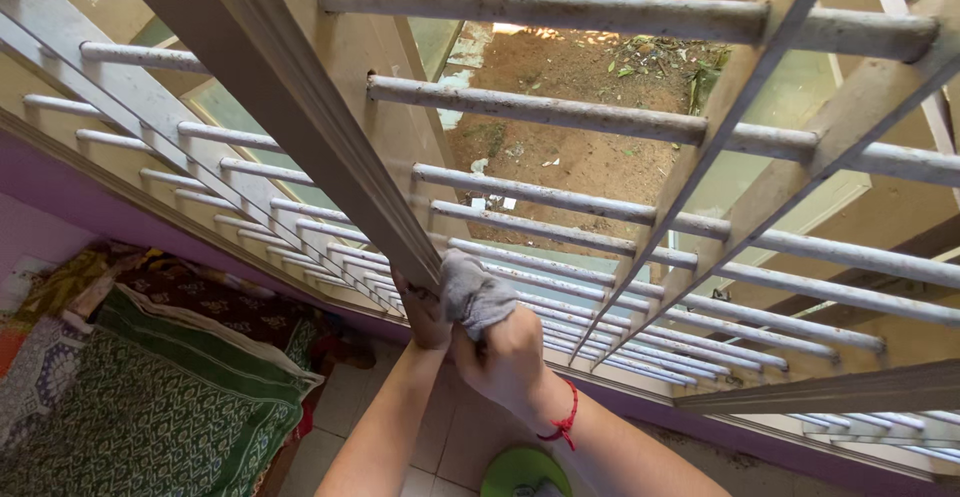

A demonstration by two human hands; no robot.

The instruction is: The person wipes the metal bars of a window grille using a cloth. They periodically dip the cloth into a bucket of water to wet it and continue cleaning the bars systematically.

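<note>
Grey cloth [474, 297], a soft crumpled rag, bunched in the right hand [510, 357] and pressed against the foot of the window frame post [320, 127], a pale painted upright with moulded edges and dusty, scuffed paint. Long axis of the post: from the hands up and away toward the upper left of the view. Left hand [425, 315] closed round the post just beside the cloth, touching it; both hands sit at the same low point, the right one carrying the rag, a red thread band on its wrist. Window grille [560, 112] of whitish, flaking horizontal bars spreads to either side, bare brown ground visible beyond. Below: tiled floor [440, 427], green patterned bedcover [170, 407] at left, green round object [520, 469] near the forearms.
</note>
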